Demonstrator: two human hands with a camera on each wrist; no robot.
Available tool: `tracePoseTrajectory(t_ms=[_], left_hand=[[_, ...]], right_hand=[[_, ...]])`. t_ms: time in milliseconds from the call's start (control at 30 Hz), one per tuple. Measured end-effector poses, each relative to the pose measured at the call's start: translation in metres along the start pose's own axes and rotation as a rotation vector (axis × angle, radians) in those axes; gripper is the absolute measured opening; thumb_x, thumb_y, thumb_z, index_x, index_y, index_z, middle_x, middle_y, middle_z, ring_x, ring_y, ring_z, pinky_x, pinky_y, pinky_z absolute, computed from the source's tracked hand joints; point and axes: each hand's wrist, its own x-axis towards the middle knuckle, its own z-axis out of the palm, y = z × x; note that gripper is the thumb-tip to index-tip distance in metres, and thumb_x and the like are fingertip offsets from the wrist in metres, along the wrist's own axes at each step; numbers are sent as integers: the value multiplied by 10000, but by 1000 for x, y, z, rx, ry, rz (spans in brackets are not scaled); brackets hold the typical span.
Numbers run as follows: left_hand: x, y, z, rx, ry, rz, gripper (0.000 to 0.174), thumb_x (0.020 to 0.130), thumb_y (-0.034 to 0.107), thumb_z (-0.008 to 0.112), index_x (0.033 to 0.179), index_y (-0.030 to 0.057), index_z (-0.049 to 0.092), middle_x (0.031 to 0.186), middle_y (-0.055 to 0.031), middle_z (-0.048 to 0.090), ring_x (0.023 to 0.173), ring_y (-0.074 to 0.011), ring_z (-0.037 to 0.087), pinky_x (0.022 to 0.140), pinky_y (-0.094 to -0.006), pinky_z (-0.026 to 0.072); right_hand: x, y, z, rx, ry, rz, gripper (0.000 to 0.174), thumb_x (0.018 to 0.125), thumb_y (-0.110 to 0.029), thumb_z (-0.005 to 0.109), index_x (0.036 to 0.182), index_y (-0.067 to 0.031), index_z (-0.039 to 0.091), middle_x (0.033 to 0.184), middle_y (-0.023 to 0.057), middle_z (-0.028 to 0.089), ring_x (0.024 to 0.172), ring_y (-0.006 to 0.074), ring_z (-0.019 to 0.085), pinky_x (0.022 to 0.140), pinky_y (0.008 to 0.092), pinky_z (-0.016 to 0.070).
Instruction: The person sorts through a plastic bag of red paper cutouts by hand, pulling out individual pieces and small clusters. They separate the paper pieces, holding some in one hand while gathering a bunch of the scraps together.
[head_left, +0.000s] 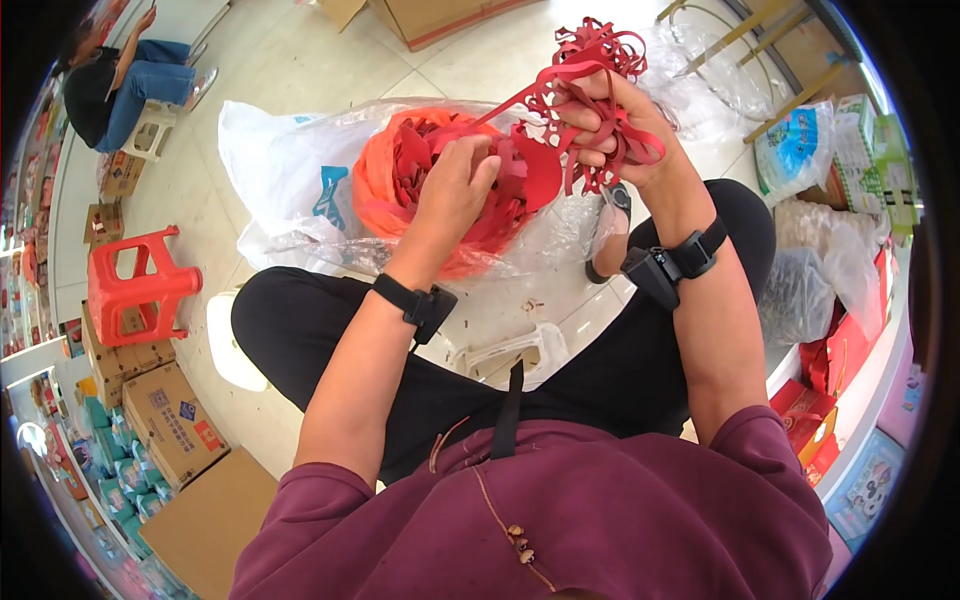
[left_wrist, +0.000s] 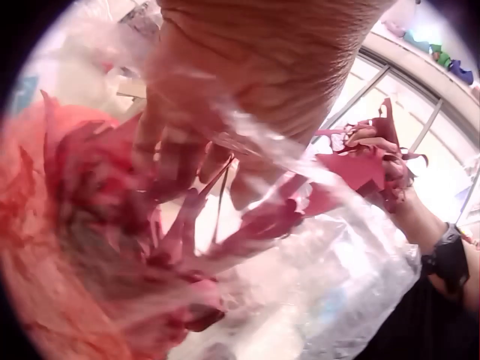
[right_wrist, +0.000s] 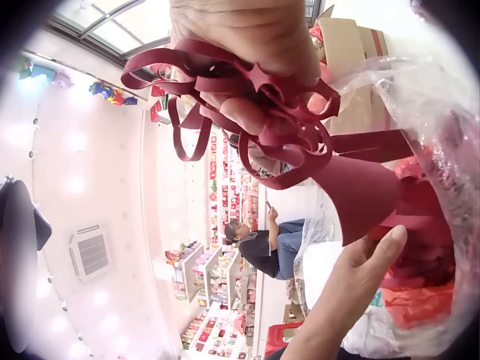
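My right hand (head_left: 615, 125) is raised at the upper right and grips a tangle of looping red cut-out strips (right_wrist: 289, 142). A wider red piece (right_wrist: 364, 191) hangs from the bunch down toward the bag. My left hand (head_left: 460, 185) reaches in over a heap of red scraps (head_left: 405, 180), its thumb apart from the fingers in the right wrist view. Blurred fingertips go in among the strips in the left wrist view; I cannot tell whether they pinch any. An orange-red plastic bag (head_left: 372, 190) surrounds the heap, inside a clear plastic bag (head_left: 545, 240).
A white plastic bag (head_left: 265, 170) lies left of the heap. A red stool (head_left: 140, 285) and cardboard boxes (head_left: 175, 420) stand at the left. Another person (head_left: 125, 85) sits at the far left. Packaged goods (head_left: 800, 145) line the right side. A large carton (head_left: 430, 20) is ahead.
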Motion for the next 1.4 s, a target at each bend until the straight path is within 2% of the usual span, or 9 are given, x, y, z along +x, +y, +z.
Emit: tracePoseTrajectory(t_ms=[67, 200, 400, 433, 533, 867, 1000, 1200, 1400], left_hand=[[8, 9, 11, 79, 25, 118, 367, 907, 194, 688, 1207, 8, 586, 1164, -207, 618, 1071, -360, 619, 935, -432, 488], [29, 2, 21, -61, -153, 224, 319, 951, 214, 636, 1219, 47, 587, 1091, -203, 647, 1030, -340, 641, 900, -422, 495], [23, -19, 4, 170, -71, 22, 275, 1018, 284, 505, 1095, 24, 546, 854, -196, 641, 829, -359, 680, 746, -434, 515], [22, -20, -5, 248, -122, -107, 226, 1039, 232, 504, 1076, 15, 550, 867, -82, 648, 870, -195, 664, 783, -352, 516], [12, -32, -20, -191, -113, -437, 225, 1051, 242, 481, 1023, 27, 545, 845, -79, 647, 847, -166, 671, 775, -326, 539], [-8, 9, -2, -290, -517, -305, 544, 922, 282, 669, 1359, -1, 513, 995, -13, 636, 799, -104, 595, 774, -268, 481], [-11, -1, 13, -285, -352, -383, 357, 935, 252, 667, 1202, 16, 649, 949, -22, 649, 770, -84, 540, 666, -249, 466], [-13, -56, -16, -23, -251, -594, 308, 946, 331, 656, 953, 29, 717, 773, -63, 672, 675, -204, 637, 628, -333, 506], [-29, -108, -28, 821, -85, -169, 316, 913, 341, 643, 865, 33, 692, 867, -233, 701, 853, -406, 690, 714, -517, 535]], right_hand=[[1, 1, -7, 28, -57, 16, 259, 994, -255, 546, 1070, -18, 618, 673, -20, 507, 458, 54, 402, 403, 232, 396], [1, 3, 3, 21, 40, 13, 166, 966, -226, 564, 852, -106, 579, 649, -30, 525, 416, 40, 388, 386, 226, 386], [1, 3, -9, 13, 8, -45, 179, 970, -226, 554, 838, -106, 568, 646, -33, 517, 433, 42, 376, 390, 234, 369], [0, 3, -8, 32, 10, -48, 182, 971, -226, 553, 833, -107, 566, 645, -33, 515, 436, 42, 374, 391, 234, 367], [-3, -4, -2, 12, 29, -35, 188, 971, -224, 549, 822, -110, 559, 642, -34, 510, 428, 42, 368, 393, 233, 366], [2, 0, -4, 33, 36, -19, 170, 971, -224, 553, 848, -111, 579, 653, -33, 528, 419, 34, 388, 392, 233, 366], [3, 0, -5, 50, 31, -21, 162, 974, -231, 555, 868, -113, 587, 652, -35, 524, 421, 31, 397, 391, 232, 365], [0, -6, -19, 56, -6, -74, 174, 998, -252, 528, 923, -107, 589, 679, -43, 527, 428, 30, 404, 397, 231, 396], [-1, -7, -20, 74, -71, -100, 225, 1009, -267, 504, 984, -68, 607, 685, -40, 522, 447, 33, 422, 409, 232, 413]])
